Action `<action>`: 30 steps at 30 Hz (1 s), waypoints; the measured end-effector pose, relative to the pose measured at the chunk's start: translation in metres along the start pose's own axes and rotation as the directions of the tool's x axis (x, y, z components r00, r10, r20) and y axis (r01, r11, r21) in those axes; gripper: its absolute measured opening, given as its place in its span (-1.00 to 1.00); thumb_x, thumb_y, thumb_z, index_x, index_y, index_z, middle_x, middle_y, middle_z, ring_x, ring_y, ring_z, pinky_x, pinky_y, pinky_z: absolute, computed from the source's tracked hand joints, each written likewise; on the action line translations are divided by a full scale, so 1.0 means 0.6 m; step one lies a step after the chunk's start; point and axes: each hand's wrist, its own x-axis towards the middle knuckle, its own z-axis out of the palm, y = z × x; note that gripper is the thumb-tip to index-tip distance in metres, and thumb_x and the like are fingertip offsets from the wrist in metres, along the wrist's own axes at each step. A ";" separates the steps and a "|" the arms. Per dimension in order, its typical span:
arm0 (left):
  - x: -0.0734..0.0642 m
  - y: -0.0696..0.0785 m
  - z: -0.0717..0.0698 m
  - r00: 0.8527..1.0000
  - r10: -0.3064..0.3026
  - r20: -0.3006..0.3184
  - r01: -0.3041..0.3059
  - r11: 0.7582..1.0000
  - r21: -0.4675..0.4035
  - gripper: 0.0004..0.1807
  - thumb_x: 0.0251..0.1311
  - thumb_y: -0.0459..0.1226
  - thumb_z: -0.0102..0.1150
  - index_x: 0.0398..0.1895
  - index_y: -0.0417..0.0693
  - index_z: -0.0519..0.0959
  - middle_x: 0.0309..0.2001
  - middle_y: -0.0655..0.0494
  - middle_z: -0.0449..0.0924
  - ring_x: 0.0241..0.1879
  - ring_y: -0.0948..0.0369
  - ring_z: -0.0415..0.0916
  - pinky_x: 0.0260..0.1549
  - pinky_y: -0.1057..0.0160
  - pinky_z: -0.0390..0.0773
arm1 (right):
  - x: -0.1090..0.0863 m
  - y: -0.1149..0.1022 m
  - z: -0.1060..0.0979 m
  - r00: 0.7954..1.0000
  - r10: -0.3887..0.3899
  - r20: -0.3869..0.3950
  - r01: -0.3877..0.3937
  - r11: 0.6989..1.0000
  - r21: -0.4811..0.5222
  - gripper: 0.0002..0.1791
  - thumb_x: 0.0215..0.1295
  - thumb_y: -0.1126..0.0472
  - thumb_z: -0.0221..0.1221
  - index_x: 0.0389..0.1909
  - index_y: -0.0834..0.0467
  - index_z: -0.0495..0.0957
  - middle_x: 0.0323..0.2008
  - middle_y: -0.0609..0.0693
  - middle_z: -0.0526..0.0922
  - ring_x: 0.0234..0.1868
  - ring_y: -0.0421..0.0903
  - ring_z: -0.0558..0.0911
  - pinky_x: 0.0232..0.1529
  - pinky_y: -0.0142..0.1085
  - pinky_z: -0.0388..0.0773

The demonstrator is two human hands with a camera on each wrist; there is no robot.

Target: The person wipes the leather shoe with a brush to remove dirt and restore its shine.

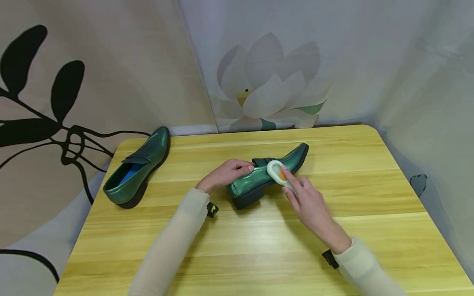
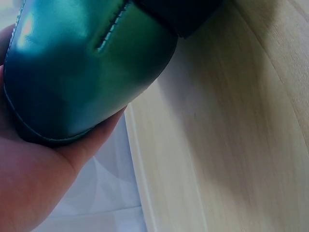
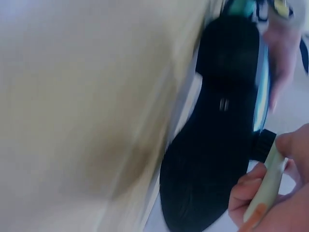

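My left hand (image 1: pixel 225 176) grips a shiny green loafer (image 1: pixel 252 182) by its heel end, at the foot opening. The shoe is tilted, its toe pointing to the far right. In the left wrist view the green heel leather (image 2: pixel 72 82) sits between thumb and fingers. With my right hand (image 1: pixel 312 207) I hold a small pale brush (image 1: pixel 273 169) with an orange spot, its oval head overlapping the shoe's side near the strap. The right wrist view shows the black sole (image 3: pixel 207 145) and the pale handle (image 3: pixel 268 181) pinched by the fingers; any bristles are hidden.
A matching green loafer (image 1: pixel 153 152) with a blue insole stands at the table's left edge, toe away from me. The wooden table (image 1: pixel 370 181) has curtains (image 1: pixel 352 61) printed with plants and a flower behind and beside it.
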 end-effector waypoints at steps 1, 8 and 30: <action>0.000 -0.001 0.000 1.000 0.003 -0.005 -0.003 1.000 0.000 -0.53 0.60 -0.08 -0.02 0.37 -0.15 0.56 0.37 -0.09 0.51 0.40 -0.03 0.38 0.40 -0.07 0.32 | -0.003 -0.006 0.004 1.000 -0.021 0.018 0.021 1.000 0.002 -0.23 0.46 0.24 0.28 0.61 -0.09 0.23 -0.31 0.06 0.45 -0.51 -0.20 0.31 -0.55 -0.36 0.33; 0.000 -0.003 0.000 1.000 0.008 -0.008 -0.008 1.000 -0.010 -0.54 0.61 -0.08 -0.03 0.34 -0.15 0.58 0.34 -0.06 0.53 0.38 0.00 0.41 0.39 -0.04 0.33 | -0.004 0.006 -0.008 1.000 0.010 -0.004 -0.010 0.999 -0.038 -0.26 0.47 0.23 0.26 0.60 -0.08 0.25 -0.31 0.08 0.46 -0.53 -0.18 0.29 -0.59 -0.34 0.28; 0.001 -0.007 -0.001 1.000 0.010 0.010 -0.010 1.000 0.011 -0.51 0.60 -0.04 -0.03 0.38 -0.12 0.55 0.38 -0.06 0.50 0.41 -0.02 0.37 0.41 -0.08 0.30 | -0.012 0.026 -0.030 0.999 0.024 0.043 -0.022 0.999 -0.048 -0.35 0.54 0.20 0.17 0.58 -0.08 0.29 -0.31 0.07 0.50 -0.61 -0.23 0.27 -0.61 -0.33 0.30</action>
